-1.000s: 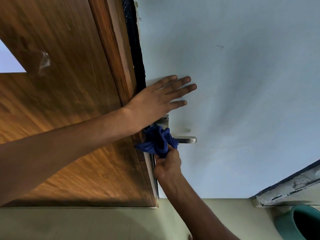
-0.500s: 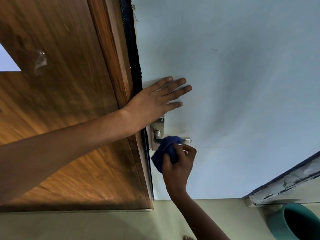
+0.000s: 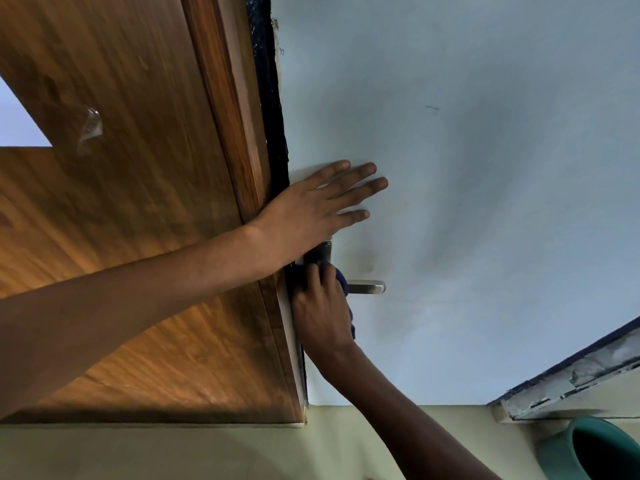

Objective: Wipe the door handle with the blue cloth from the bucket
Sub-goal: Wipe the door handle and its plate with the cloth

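Observation:
A silver lever door handle (image 3: 369,287) sticks out of the pale blue door (image 3: 467,202), with its metal backplate (image 3: 325,249) just above. My right hand (image 3: 320,313) grips the blue cloth (image 3: 341,280) and presses it against the inner end of the handle by the door's edge; most of the cloth is hidden under my fingers. My left hand (image 3: 311,209) lies flat on the door above the backplate, fingers spread, holding nothing.
A brown wooden door frame (image 3: 156,202) fills the left side. A green bucket (image 3: 588,448) stands on the pale floor at the lower right, beside a chipped grey ledge (image 3: 571,379).
My right hand has slid the cloth from the handle's outer end back toward the backplate and door edge, so the lever's tip shows again. My left hand has stayed flat on the door.

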